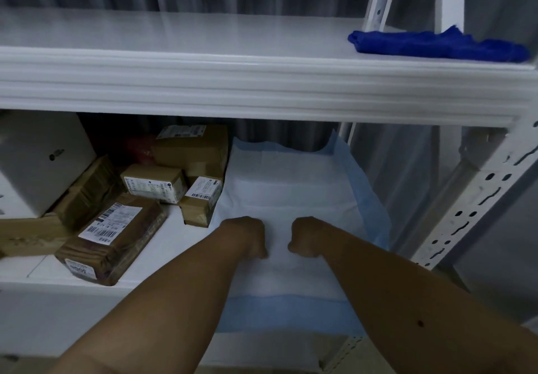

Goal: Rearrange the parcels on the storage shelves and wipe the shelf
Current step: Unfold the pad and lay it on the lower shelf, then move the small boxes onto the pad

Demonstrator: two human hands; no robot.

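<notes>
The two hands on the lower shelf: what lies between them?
In the head view, only a bare strip of the white and blue pad shows between the left hand and right hand; no parcel lies there.

Glossy shelf (203,32) (fuzzy blue cloth (436,44))

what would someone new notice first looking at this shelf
Two bare forearms reach in, the left hand and right hand both fisted on a white and blue pad spread over the right of the lower shelf. A bright blue cloth lies bunched at the right end of the upper shelf. Brown labelled parcels crowd the lower shelf's left side.
</notes>
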